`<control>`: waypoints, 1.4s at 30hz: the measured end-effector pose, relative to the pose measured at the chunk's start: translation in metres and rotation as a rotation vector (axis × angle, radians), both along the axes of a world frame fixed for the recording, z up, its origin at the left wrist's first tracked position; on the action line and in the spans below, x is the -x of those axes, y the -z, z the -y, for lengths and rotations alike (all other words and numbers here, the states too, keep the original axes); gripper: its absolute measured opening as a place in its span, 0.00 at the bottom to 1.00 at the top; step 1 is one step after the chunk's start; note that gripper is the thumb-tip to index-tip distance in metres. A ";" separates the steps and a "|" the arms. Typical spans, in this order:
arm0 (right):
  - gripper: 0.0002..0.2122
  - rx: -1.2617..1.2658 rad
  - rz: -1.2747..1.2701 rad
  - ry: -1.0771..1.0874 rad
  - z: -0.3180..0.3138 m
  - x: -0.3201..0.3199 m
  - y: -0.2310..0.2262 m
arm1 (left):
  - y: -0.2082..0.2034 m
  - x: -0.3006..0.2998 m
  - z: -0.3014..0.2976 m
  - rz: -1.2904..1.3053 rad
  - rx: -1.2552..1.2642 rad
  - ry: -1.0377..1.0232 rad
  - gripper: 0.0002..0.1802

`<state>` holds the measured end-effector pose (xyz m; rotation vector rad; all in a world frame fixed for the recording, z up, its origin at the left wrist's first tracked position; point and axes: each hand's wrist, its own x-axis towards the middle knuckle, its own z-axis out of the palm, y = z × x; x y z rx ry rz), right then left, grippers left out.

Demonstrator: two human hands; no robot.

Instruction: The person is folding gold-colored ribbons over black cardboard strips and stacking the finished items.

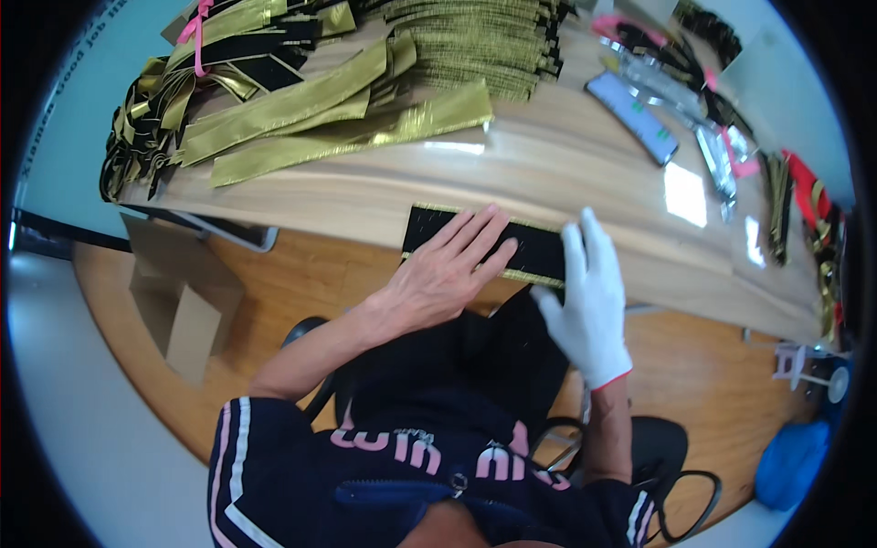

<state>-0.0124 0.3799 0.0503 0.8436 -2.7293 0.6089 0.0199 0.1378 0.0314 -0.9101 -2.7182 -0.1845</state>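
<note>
A black ribbon strip with gold edges lies across the front edge of the wooden table. My bare left hand rests flat on its left part, fingers stretched out. At the strip's right end is my right hand in a white glove, its fingers straight and the thumb spread apart, touching or just over the strip. The glove hides that end. Beyond my left hand, loose gold ribbon strips lie on the table, and a thick stack of gold and black strips sits behind them.
Bundled black and gold ribbons hang over the table's left side. A phone-like blue-grey slab lies at the back right, by clear plastic wrapping. More ribbons lie at the right. An open cardboard box stands on the floor.
</note>
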 end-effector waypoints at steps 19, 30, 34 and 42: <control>0.25 -0.166 -0.133 -0.239 -0.046 0.001 0.009 | 0.028 -0.004 0.009 -0.213 -0.137 0.030 0.30; 0.22 -0.045 -0.416 -0.226 -0.052 0.006 0.044 | 0.029 -0.011 0.011 -0.266 -0.085 -0.005 0.29; 0.19 -0.035 -0.305 -0.202 -0.050 -0.003 0.019 | 0.027 -0.011 0.009 -0.233 -0.118 0.031 0.28; 0.14 0.115 -0.287 0.027 -0.066 0.050 -0.046 | -0.024 -0.020 0.009 -0.548 -0.456 0.063 0.21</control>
